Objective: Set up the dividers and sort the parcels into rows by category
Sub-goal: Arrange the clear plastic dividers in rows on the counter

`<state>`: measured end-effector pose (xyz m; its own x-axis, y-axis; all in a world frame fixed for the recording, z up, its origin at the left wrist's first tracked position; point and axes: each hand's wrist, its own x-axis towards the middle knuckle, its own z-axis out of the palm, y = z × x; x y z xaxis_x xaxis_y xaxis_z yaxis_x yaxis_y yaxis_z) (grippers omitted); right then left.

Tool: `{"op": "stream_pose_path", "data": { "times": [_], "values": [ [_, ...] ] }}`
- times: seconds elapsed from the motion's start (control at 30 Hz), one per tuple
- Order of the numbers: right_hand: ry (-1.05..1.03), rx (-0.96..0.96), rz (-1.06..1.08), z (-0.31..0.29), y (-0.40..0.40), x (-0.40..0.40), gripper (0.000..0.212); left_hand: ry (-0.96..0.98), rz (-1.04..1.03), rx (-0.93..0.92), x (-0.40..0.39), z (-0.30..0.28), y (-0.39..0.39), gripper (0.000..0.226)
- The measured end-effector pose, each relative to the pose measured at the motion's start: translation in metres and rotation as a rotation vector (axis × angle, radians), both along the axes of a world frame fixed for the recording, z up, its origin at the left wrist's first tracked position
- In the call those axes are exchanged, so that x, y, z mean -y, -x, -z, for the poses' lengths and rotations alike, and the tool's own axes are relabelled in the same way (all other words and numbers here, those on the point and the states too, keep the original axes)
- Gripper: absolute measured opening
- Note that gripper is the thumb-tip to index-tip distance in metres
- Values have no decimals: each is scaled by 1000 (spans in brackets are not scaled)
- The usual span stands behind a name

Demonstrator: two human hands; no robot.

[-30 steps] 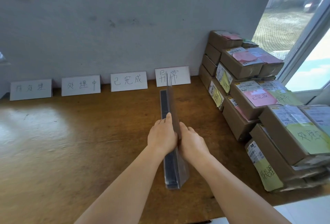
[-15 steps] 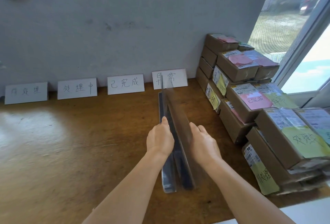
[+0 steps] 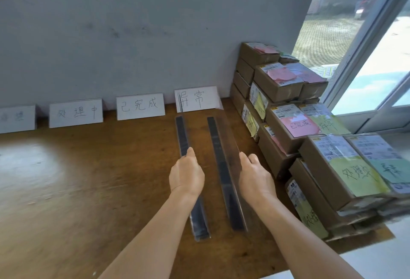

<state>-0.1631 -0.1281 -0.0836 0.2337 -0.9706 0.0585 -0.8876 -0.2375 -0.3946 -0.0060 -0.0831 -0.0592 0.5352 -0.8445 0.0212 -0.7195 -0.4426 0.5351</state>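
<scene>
Two clear dividers with dark bases stand side by side on the wooden table (image 3: 88,178), running from near to far. The left hand (image 3: 186,173) grips the left divider (image 3: 182,136); the right hand (image 3: 255,178) grips the right divider (image 3: 218,143), though the fingers are mostly hidden. Stacked parcels (image 3: 288,105) sit at right, and four labelled cards (image 3: 140,106) lean against the far wall.
</scene>
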Motion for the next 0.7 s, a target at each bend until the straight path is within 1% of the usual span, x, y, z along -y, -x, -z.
{"op": "stream_pose_path", "data": {
  "times": [0.2,0.4,0.7],
  "values": [
    [14,-64,23,4,14,19,65,19,-3,2,6,6,4,53],
    [73,-146,24,6,24,39,69,41,-3,31,10,11,7,52],
    [75,-196,-25,5,23,61,76,56,12,50,11,14,7,53]
  ]
}}
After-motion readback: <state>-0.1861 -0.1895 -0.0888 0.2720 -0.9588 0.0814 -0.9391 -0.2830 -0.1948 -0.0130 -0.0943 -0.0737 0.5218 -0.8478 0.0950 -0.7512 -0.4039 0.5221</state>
